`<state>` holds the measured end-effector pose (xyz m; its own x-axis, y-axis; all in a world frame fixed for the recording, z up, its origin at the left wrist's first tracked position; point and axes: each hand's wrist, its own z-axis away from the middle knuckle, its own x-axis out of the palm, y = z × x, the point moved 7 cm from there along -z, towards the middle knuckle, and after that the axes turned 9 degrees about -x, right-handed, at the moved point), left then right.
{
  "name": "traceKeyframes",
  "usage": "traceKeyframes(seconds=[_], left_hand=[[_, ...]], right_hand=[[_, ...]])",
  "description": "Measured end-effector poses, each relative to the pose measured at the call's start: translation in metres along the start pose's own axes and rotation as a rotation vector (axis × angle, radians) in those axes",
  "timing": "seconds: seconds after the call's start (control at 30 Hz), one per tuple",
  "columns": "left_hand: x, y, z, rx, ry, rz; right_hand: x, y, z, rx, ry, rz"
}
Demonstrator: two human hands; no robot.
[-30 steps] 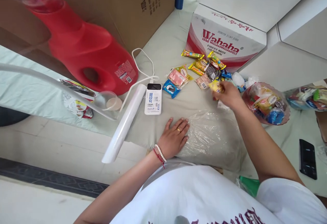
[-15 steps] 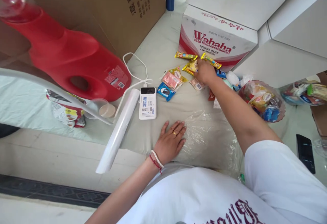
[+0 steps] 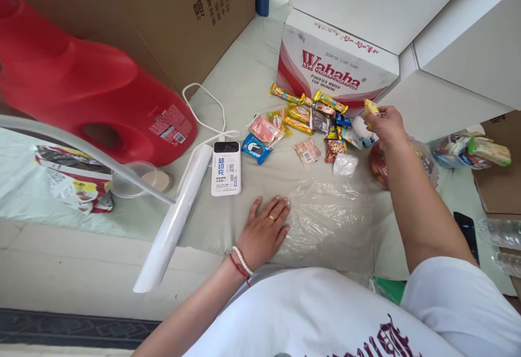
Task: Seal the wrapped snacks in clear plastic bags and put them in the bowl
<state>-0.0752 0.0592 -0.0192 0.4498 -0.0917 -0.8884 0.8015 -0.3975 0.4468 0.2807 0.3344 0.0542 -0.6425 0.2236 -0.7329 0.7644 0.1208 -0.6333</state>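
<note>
Pinched in my right hand (image 3: 386,125) is a small yellow snack packet (image 3: 371,108), held above the right end of the snack pile. My left hand (image 3: 264,232) lies flat at the left edge of a clear plastic bag (image 3: 329,221), fingers stretched out and holding nothing. Several wrapped snacks are heaped before the box, among them a yellow stick packet (image 3: 331,102), a pink packet (image 3: 265,128), a blue packet (image 3: 256,148) and a brown-red packet (image 3: 335,150). A plastic bowl (image 3: 431,168) of snacks is partly hidden behind my right forearm.
A Wahaha carton (image 3: 337,58) stands behind the snacks. At left are a large red jug (image 3: 122,91), a white roll (image 3: 175,227), a power bank (image 3: 226,170) with a cable and a plastic cup (image 3: 136,180). Bagged snacks (image 3: 484,151) and a black phone (image 3: 466,232) lie at right.
My right hand has moved right from the snack pile, with a yellow packet now visible in its fingers. The pile it covered shows. My left hand stays flat in place.
</note>
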Motion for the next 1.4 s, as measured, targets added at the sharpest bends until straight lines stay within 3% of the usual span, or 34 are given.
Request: traceKeyframes(seconds=[0.1, 0.27, 0.37, 0.5, 0.6, 0.7, 0.77, 0.83, 0.9, 0.97, 1.0, 1.07, 1.13, 1.23, 1.3, 1.4], left_hand=[[0.000, 0.000, 0.000, 0.004, -0.004, 0.001], [0.001, -0.001, 0.000, 0.008, -0.018, -0.012], [0.001, -0.001, 0.000, 0.007, -0.019, -0.016], [0.001, 0.000, 0.000, 0.002, -0.009, -0.024], [0.001, 0.000, 0.001, 0.004, -0.003, -0.024], [0.002, -0.001, 0.001, 0.007, -0.006, -0.015], [0.002, -0.001, 0.001, -0.002, -0.005, -0.008], [0.002, -0.001, 0.001, -0.022, -0.002, -0.001], [0.000, -0.001, 0.002, -0.049, 0.007, 0.003], [-0.001, -0.002, 0.003, -0.077, 0.014, 0.005], [-0.001, -0.002, 0.003, -0.085, 0.014, 0.004], [0.000, -0.003, 0.004, -0.086, 0.006, 0.004], [0.001, -0.004, 0.005, -0.078, -0.007, 0.004], [0.002, -0.007, 0.005, -0.068, -0.022, -0.001], [0.002, -0.008, 0.005, -0.058, -0.034, -0.010], [0.002, -0.009, 0.005, -0.049, -0.046, -0.025]], right_hand=[[-0.010, 0.010, -0.001, 0.125, 0.009, 0.041], [0.002, -0.023, -0.014, 0.043, 0.039, 0.251], [0.029, -0.050, -0.026, -0.114, -0.071, 0.394], [0.082, -0.069, -0.030, -0.341, -0.287, 0.594], [0.107, -0.072, -0.032, -0.407, -0.270, 0.663], [0.104, -0.073, -0.036, -0.329, -0.190, 0.658], [0.079, -0.081, -0.031, -0.255, -0.100, 0.603], [0.038, -0.096, -0.011, -0.216, 0.000, 0.507], [-0.003, -0.112, 0.026, -0.215, 0.041, 0.414], [-0.029, -0.125, 0.078, -0.249, -0.014, 0.363], [-0.032, -0.128, 0.107, -0.255, -0.092, 0.350], [-0.016, -0.130, 0.167, -0.300, -0.286, 0.333], [0.016, -0.129, 0.222, -0.367, -0.491, 0.342], [0.058, -0.125, 0.278, -0.450, -0.740, 0.334], [0.063, -0.122, 0.289, -0.437, -0.759, 0.242], [0.046, -0.120, 0.278, -0.345, -0.631, 0.099]])
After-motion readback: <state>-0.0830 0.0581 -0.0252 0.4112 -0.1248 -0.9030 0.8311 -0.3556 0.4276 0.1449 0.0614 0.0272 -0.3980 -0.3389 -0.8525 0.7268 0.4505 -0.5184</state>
